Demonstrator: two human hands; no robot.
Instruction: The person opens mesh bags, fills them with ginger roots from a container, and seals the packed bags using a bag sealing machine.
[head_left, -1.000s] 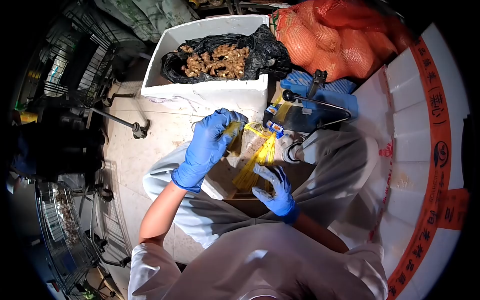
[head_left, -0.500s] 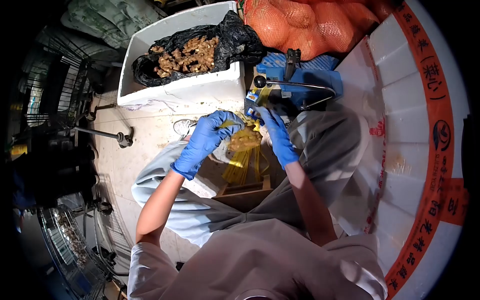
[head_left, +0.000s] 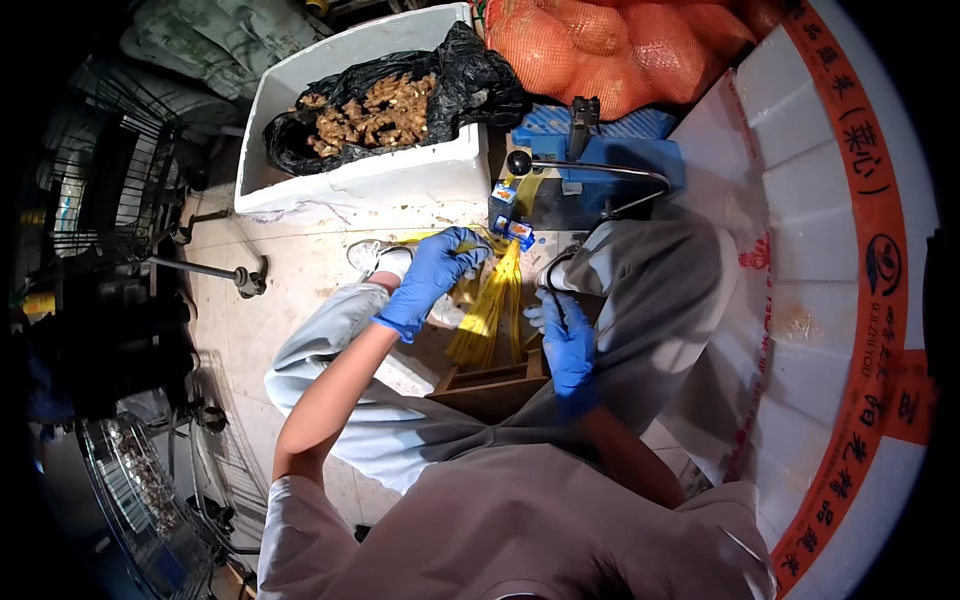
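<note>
My left hand [head_left: 435, 278], in a blue glove, is closed in a pinch on yellow netting at the centre. Just under its fingers a tan lump [head_left: 465, 291] shows partly, most of it hidden. Yellow net strips [head_left: 492, 312] hang in a bundle beside it, over a wooden frame [head_left: 488, 378] between the legs. Lower and to the right is my right hand [head_left: 566, 345], also blue-gloved, in front of the right leg and apart from the netting. Its fingers are blurred, and whether they hold anything is unclear.
A white foam box [head_left: 365, 188] with ginger [head_left: 385, 112] in black plastic stands at the back left. Beside it is a blue device [head_left: 630, 160] with a metal lever, before orange net sacks [head_left: 610, 55]. White foam boxes [head_left: 815, 250] line the right; wire carts [head_left: 130, 180] stand left.
My right hand has moved down, away from the netting. My left hand has shifted slightly right, and the netted ginger that showed between the hands is now mostly out of sight.
</note>
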